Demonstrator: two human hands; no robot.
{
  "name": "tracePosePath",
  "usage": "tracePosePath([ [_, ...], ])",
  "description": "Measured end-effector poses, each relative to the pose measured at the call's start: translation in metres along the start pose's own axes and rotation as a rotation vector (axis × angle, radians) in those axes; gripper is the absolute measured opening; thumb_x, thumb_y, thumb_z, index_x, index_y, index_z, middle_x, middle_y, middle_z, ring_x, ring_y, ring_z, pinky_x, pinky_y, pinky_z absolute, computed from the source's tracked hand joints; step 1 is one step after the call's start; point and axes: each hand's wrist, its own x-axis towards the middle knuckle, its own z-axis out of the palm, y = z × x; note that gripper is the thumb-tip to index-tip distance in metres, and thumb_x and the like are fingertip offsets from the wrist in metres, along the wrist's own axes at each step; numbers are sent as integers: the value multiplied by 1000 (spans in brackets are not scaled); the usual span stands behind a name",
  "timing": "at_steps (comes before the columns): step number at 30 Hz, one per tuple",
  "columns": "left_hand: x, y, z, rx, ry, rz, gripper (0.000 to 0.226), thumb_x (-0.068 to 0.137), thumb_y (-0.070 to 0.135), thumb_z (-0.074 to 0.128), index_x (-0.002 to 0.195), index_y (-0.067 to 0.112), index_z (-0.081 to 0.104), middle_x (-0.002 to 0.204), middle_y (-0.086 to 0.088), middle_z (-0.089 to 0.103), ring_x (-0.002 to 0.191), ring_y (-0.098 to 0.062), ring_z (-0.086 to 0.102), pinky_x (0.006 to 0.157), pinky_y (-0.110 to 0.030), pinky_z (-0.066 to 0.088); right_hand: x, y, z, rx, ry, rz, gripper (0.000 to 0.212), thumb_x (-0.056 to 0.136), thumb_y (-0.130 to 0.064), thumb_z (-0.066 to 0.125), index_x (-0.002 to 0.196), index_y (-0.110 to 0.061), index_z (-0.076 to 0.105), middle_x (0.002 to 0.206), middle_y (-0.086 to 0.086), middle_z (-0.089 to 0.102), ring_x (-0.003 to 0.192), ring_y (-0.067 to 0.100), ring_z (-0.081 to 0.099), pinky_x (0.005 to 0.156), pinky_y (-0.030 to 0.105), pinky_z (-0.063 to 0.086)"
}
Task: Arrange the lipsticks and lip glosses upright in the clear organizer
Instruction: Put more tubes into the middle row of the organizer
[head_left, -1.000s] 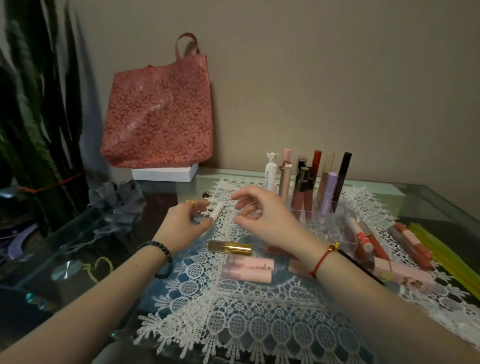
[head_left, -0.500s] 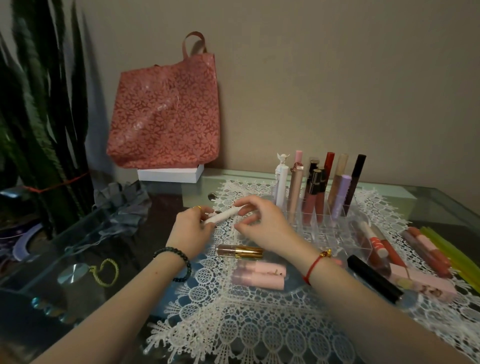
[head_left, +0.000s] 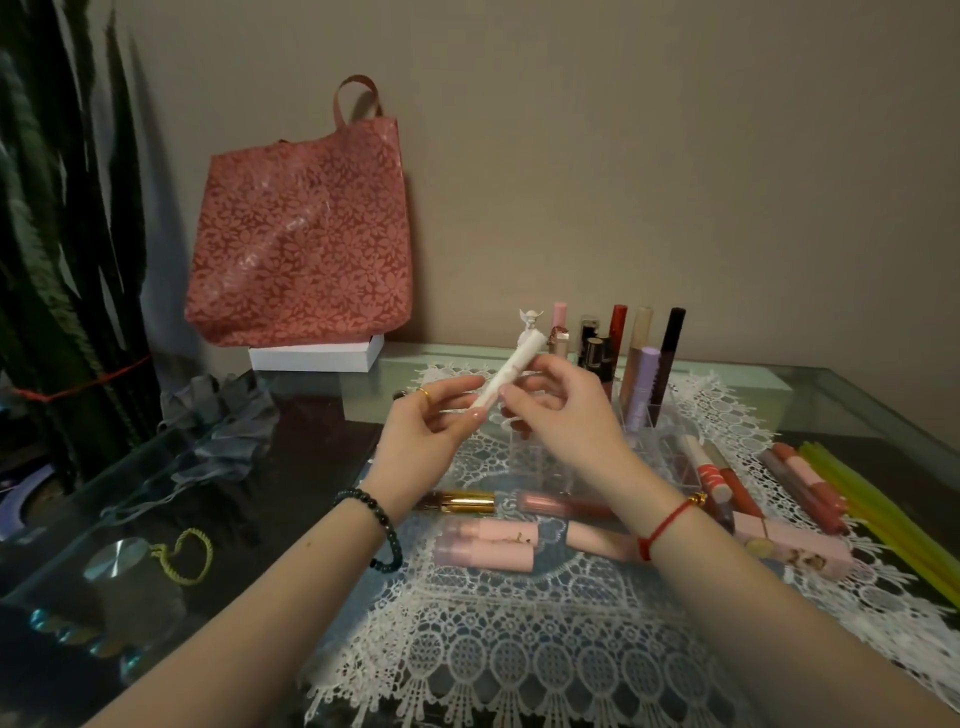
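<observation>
Both hands hold a white lip tube (head_left: 511, 370) tilted up to the right above the lace mat. My left hand (head_left: 426, 436) pinches its lower end; my right hand (head_left: 563, 415) grips its middle. Just behind my right hand stands the clear organizer (head_left: 660, 439), with several lipsticks and glosses (head_left: 636, 358) upright in its back row. Loose on the mat lie a gold tube (head_left: 465, 503), a rose gloss (head_left: 561, 505), two pink tubes (head_left: 491, 543) and, at the right, several red and pink tubes (head_left: 802, 486).
A white lace mat (head_left: 519, 649) covers the glass table (head_left: 857, 410). A red floral bag (head_left: 306, 234) stands on a white box (head_left: 317, 356) against the wall. Grey fabric (head_left: 218, 431) and dark plants (head_left: 62, 208) are at the left. Yellow sticks (head_left: 893, 514) lie at the right edge.
My left hand held the white tube alone; my right hand came over and took hold too. Together they lifted it and tilted its far end upward toward the organizer.
</observation>
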Motion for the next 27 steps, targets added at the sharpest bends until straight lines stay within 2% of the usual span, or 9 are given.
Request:
tracePosePath([
  [2,-1,3,10,-14,-38,22,26,81,3,62,102,18,63,90,3,66,72,6,62,66,-8,48,-2,-1,-8,31,30,-11,18,82,-16,63,98,-21,58,89,2,66,80,15,67,69,29,57],
  [6,0,7,24,-24,-64,74,22,80,6,63,91,25,65,88,8,69,79,2,64,70,-10,49,-3,-4,-23,34,79,-22,23,82,-13,63,105,-13,59,87,2,66,82,14,66,70,25,56],
  [9,5,9,31,6,-55,98,20,79,10,65,87,28,66,86,11,69,81,0,65,71,-10,49,1,-7,-33,24,109,-57,18,82,-14,64,99,-18,60,87,1,66,83,14,66,75,29,56],
  [15,17,7,40,46,-41,132,19,78,10,66,91,24,65,88,7,69,79,0,65,72,-12,49,9,-6,-36,-101,150,-107,22,80,-16,67,101,-17,62,90,-1,66,83,14,65,80,36,55],
  [21,17,-11,36,98,-24,102,21,77,8,67,95,19,66,87,6,69,77,-1,64,72,-12,50,7,12,-24,-199,149,-99,32,78,-19,68,109,-19,62,91,-5,67,79,8,64,75,30,56],
  [27,13,-22,35,100,-47,76,19,77,7,66,90,22,65,86,7,69,79,-1,65,72,-12,50,5,28,-18,-262,151,-99,28,76,-20,70,103,-21,64,77,-19,60,72,0,61,66,19,52],
])
